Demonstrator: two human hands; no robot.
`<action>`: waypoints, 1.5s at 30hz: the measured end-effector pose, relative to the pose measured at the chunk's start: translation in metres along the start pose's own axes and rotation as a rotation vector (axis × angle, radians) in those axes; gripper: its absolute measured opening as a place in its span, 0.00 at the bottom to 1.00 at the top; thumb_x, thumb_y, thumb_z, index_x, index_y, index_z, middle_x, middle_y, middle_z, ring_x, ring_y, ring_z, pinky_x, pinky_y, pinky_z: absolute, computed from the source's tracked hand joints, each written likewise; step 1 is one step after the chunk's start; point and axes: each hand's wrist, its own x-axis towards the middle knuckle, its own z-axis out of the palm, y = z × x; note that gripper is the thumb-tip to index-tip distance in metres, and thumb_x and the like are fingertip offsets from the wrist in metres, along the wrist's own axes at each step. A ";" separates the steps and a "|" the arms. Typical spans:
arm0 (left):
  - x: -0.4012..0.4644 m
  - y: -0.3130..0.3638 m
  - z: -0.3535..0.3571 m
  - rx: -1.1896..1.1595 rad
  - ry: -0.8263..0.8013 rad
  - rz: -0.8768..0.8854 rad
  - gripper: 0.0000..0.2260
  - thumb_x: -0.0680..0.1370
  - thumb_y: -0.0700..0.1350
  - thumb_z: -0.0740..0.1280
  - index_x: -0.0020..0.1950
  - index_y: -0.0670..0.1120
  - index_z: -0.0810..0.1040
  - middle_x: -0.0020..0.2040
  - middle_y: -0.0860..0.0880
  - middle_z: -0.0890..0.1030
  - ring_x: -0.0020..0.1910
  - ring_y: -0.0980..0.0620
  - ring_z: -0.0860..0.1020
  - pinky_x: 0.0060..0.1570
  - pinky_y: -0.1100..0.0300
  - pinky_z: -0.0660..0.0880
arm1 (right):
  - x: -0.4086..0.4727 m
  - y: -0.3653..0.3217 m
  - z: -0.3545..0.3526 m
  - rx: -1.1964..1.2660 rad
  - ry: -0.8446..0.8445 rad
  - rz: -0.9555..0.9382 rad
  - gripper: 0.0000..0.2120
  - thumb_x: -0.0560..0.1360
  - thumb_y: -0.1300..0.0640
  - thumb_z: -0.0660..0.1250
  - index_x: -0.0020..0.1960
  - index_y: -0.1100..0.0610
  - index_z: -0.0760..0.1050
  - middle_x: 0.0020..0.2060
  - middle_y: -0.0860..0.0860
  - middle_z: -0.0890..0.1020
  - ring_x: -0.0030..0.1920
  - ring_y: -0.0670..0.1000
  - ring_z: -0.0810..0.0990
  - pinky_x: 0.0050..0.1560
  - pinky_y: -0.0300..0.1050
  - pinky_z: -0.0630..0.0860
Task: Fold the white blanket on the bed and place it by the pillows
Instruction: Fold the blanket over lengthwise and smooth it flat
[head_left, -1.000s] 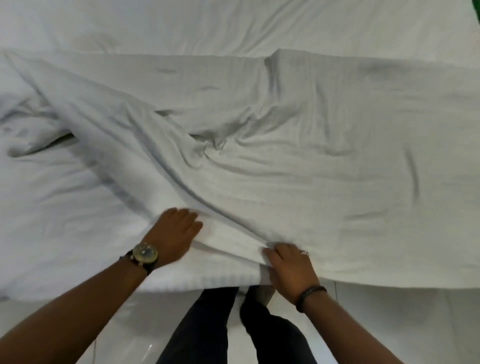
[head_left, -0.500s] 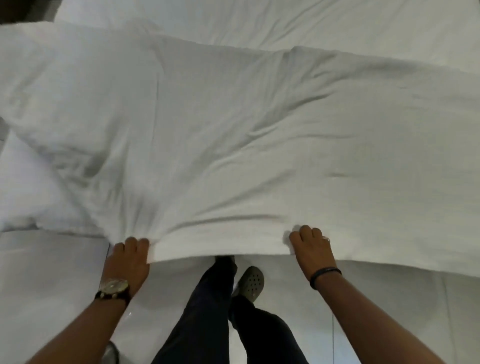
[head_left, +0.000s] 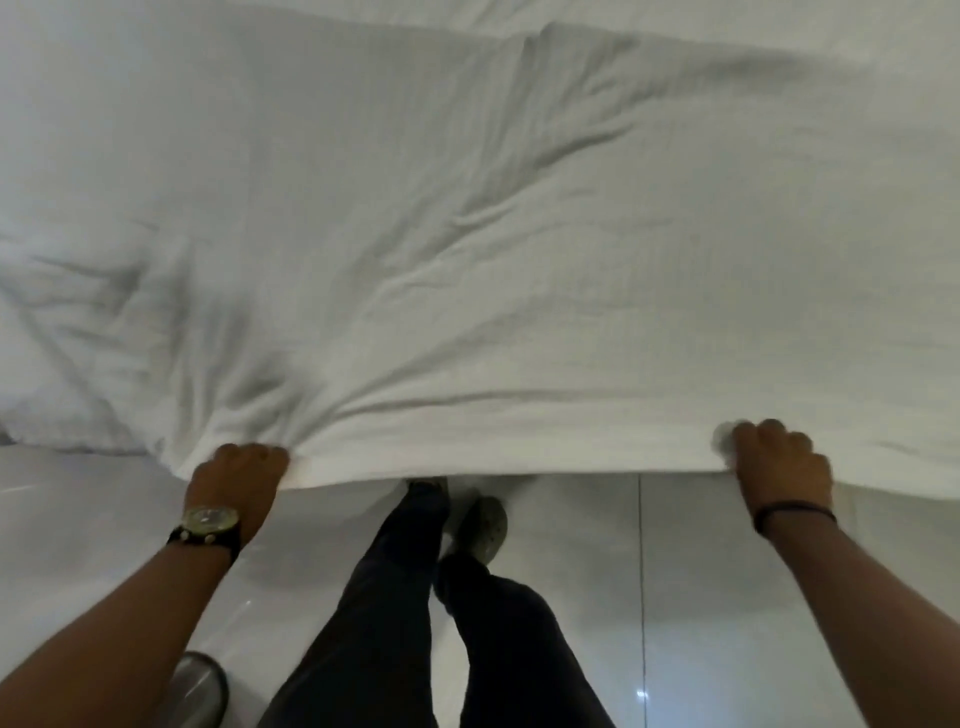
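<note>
The white blanket (head_left: 467, 249) fills the upper part of the head view, stretched out in front of me with creases fanning from its lower left. My left hand (head_left: 236, 480), with a watch on the wrist, grips the blanket's near edge at the lower left. Far to the right, my right hand (head_left: 779, 465), with a dark band on the wrist, grips the same edge, fingers curled over the cloth. The edge hangs taut between the two hands above the floor. No pillows are in view.
My dark-trousered legs (head_left: 415, 623) and a grey shoe (head_left: 485, 525) stand on the glossy white tiled floor (head_left: 701, 597) below the blanket edge. A round metallic object (head_left: 200, 691) sits at the bottom left by my left arm.
Both hands went from lying on the blanket to gripping its near edge, then moved apart: the right hand far to the right. The blanket now spreads wider and tauter.
</note>
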 end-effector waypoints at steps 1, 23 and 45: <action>0.003 0.004 0.000 0.006 -0.008 -0.010 0.13 0.76 0.40 0.59 0.57 0.48 0.77 0.54 0.45 0.80 0.50 0.40 0.76 0.44 0.48 0.74 | -0.005 -0.004 0.003 -0.017 -0.015 -0.024 0.12 0.69 0.69 0.68 0.52 0.65 0.77 0.42 0.65 0.75 0.39 0.66 0.76 0.34 0.57 0.73; 0.072 0.071 -0.017 -0.213 0.193 0.199 0.46 0.72 0.76 0.45 0.81 0.47 0.48 0.81 0.43 0.49 0.79 0.44 0.46 0.74 0.52 0.36 | 0.016 -0.041 0.042 0.326 -0.276 0.174 0.35 0.78 0.34 0.42 0.79 0.51 0.45 0.78 0.52 0.43 0.78 0.55 0.43 0.73 0.66 0.45; 0.246 0.062 -0.141 -0.326 0.287 0.339 0.33 0.79 0.65 0.49 0.76 0.43 0.65 0.78 0.41 0.61 0.76 0.39 0.59 0.71 0.37 0.53 | 0.207 -0.164 -0.101 0.418 -0.154 0.060 0.34 0.78 0.37 0.53 0.77 0.54 0.55 0.78 0.55 0.54 0.77 0.55 0.51 0.73 0.63 0.54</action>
